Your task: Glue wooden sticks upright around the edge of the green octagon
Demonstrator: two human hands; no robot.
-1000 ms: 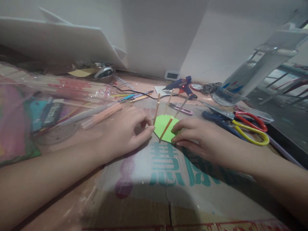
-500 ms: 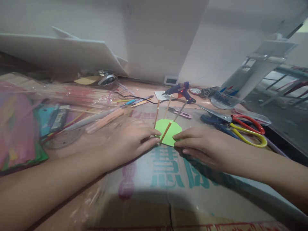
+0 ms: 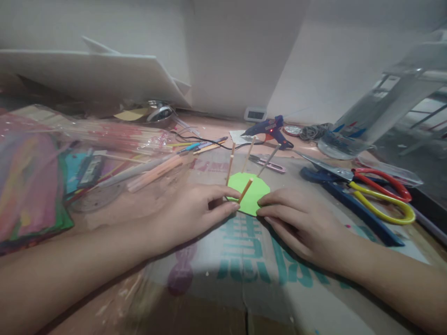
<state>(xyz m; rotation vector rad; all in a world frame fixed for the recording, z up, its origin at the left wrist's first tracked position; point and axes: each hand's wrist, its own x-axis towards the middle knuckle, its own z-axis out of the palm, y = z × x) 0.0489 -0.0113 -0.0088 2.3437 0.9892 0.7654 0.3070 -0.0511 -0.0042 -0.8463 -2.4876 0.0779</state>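
Observation:
A bright green many-sided disc (image 3: 254, 188) lies on the cardboard, with several thin wooden sticks standing up from around its edge. The front stick (image 3: 246, 190) leans to the right. My left hand (image 3: 200, 207) has thumb and forefinger closed on the disc's left front edge, close beside that stick's base; whether they also touch the stick I cannot tell. On the opposite side, my right hand (image 3: 300, 218) pinches the disc's right edge between its fingertips. The right thumb is mostly hidden under the fingers.
Behind the disc lie a pink-handled snipper (image 3: 268, 164) and a blue glue gun (image 3: 268, 130) with a red light. Scissors (image 3: 380, 186), blue-handled pliers (image 3: 363, 209) and a clear pitcher (image 3: 352, 125) stand or lie rightward. Bagged sticks (image 3: 122, 135) and colourful strips (image 3: 31, 186) fill the left.
The view has shifted slightly, so most things appear farther right. Both hands stay at the disc's edges, and the pliers beside my right arm show more fully.

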